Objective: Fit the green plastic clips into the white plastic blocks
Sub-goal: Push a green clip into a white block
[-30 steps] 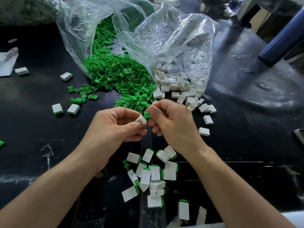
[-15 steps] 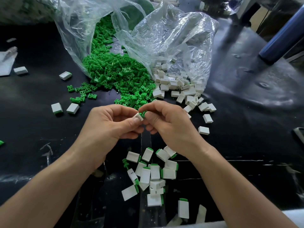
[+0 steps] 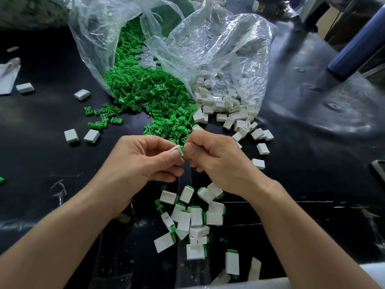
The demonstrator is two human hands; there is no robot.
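Note:
My left hand [image 3: 143, 161] pinches a small white block [image 3: 177, 149] between thumb and forefinger above the black table. My right hand [image 3: 216, 161] pinches a green clip [image 3: 182, 150] against the block's right end; only a sliver of the clip shows. Behind the hands a heap of loose green clips [image 3: 150, 97] spills from a clear plastic bag [image 3: 100, 38]. To its right, loose white blocks [image 3: 225, 107] spill from a second clear bag [image 3: 225, 44]. Below my hands lies a pile of white blocks with green clips fitted [image 3: 193, 220].
Single white blocks [image 3: 91, 136] and a few stray clips [image 3: 98, 117] lie scattered on the black table [image 3: 37, 155] at the left. A blue cylinder [image 3: 358, 49] leans at the far right. A pale strip runs along the table's near edge [image 3: 270, 285].
The hands have closed together: the green clip, held apart from the block a second ago, now sits pressed into the block's end. Both hands shifted slightly upward.

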